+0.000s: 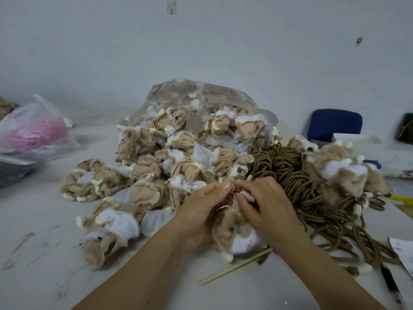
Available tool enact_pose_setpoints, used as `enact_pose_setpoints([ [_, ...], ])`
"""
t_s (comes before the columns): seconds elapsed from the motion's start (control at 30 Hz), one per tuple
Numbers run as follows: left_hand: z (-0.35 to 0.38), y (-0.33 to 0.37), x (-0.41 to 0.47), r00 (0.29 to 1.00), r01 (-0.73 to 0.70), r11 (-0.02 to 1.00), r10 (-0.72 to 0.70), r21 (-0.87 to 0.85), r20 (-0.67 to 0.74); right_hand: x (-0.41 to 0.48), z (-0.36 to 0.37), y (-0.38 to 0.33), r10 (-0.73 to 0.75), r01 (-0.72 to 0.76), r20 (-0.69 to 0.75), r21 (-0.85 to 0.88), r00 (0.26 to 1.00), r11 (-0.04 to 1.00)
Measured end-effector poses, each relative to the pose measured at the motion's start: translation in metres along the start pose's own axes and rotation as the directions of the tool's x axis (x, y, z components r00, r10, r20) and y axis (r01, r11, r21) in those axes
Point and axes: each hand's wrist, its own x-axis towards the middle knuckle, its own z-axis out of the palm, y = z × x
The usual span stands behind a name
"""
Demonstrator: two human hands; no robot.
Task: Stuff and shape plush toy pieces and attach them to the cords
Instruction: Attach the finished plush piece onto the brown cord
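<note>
Head view: the left hand (205,211) and right hand (266,206) met at the near centre of the table (44,253). The left hand's fingers were curled, thumb and forefinger pinching the brown tip of a cord (247,195). The right hand's fingers were curled likewise, pinching the same cord at its cream-wound section, just right of the left thumb. A toy (237,233), tan and white, with an eye and a pink mouth mark showing, sat directly beneath the cord, between both hands and touching them; whether it rested on the table could not be told. A pale stick (234,268) lay on the table just near of the toy, slanting to the near left. A heap of flat tan and white pieces (156,171) spread far and left of the hands, spilling from a clear bag (201,95) at the far centre. A tangle of brown cords (288,173) lay right of the heap, running under the right hand's far side. Finished toys (342,171) sat on the cords at the far right. A pink bag (33,130) stood at the far left. A blue chair (334,123) stood beyond the table at the far right. A black pen (392,285) lay at the near right edge.
</note>
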Motion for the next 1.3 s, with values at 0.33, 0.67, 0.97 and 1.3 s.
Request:
enact_pose_setpoints([
  [0.33, 0.0025, -0.0016, -0.0005, 1.000, 0.005, 0.998, -0.004, 0.056, -0.023, -0.0031, -0.0005, 0.0031, 0.063, -0.059, 0.176, -0.026, 0.982, 0.998],
  [0.67, 0.0031, -0.0024, -0.0005, 0.993, -0.082, 0.943, 0.103, 0.321, -0.050, -0.0039, 0.0002, 0.0034, 0.109, -0.127, 0.153, 0.118, 0.982, 0.985],
  [0.97, 0.0021, -0.0047, 0.0001, 0.991, -0.097, 0.922, 0.123, 0.374, -0.046, -0.0032, 0.0022, 0.0046, 0.095, -0.116, 0.146, 0.146, 0.985, 0.982],
  [1.3, 0.0011, -0.0058, 0.0029, 0.979, -0.122, 0.923, 0.173, 0.366, -0.111, -0.0024, -0.0013, -0.0008, 0.043, -0.037, 0.085, -0.064, 0.995, 0.997],
])
